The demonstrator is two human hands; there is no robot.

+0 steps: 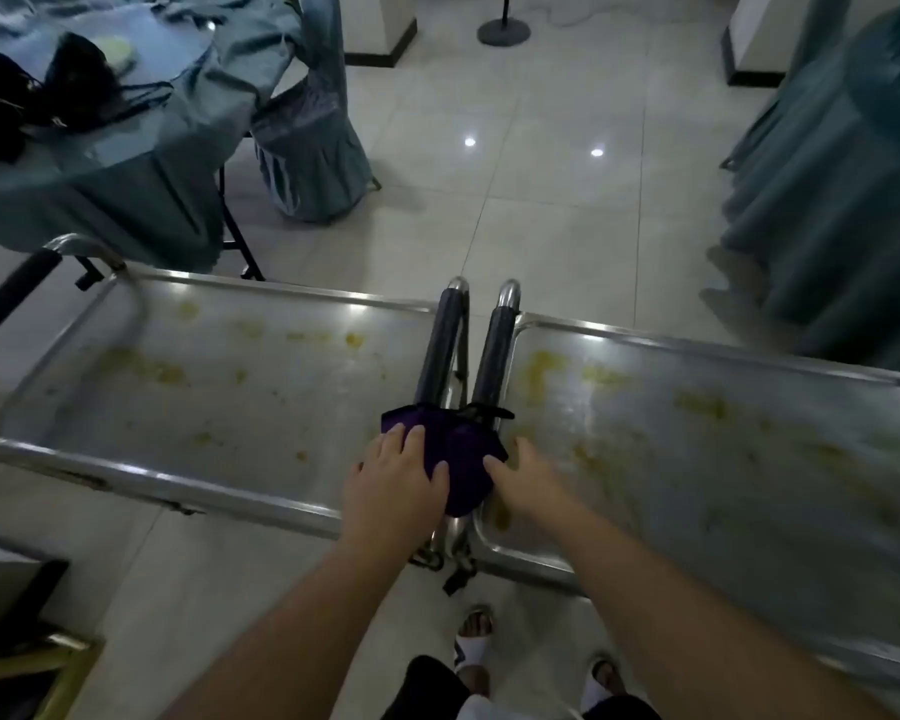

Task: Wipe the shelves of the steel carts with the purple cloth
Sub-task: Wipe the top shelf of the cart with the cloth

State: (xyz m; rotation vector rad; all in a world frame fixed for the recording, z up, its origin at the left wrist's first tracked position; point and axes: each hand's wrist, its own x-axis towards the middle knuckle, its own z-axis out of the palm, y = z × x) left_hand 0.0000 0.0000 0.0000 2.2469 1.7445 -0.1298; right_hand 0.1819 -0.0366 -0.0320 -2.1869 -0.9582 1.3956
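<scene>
Both hands (397, 475) touch purple cloth (458, 454) between 2 carts (219, 376).

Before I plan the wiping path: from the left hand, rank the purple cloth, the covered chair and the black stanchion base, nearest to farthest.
1. purple cloth: under the left hand's fingers, on the cart handles.
2. covered chair: beyond the left cart, up-left.
3. stanchion base: far across the floor, at the top.

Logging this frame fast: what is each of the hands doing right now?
Left hand: open, fingers spread flat on the purple cloth, not gripping it.
Right hand: open, fingertips touching the cloth's edge, holding nothing.
</scene>
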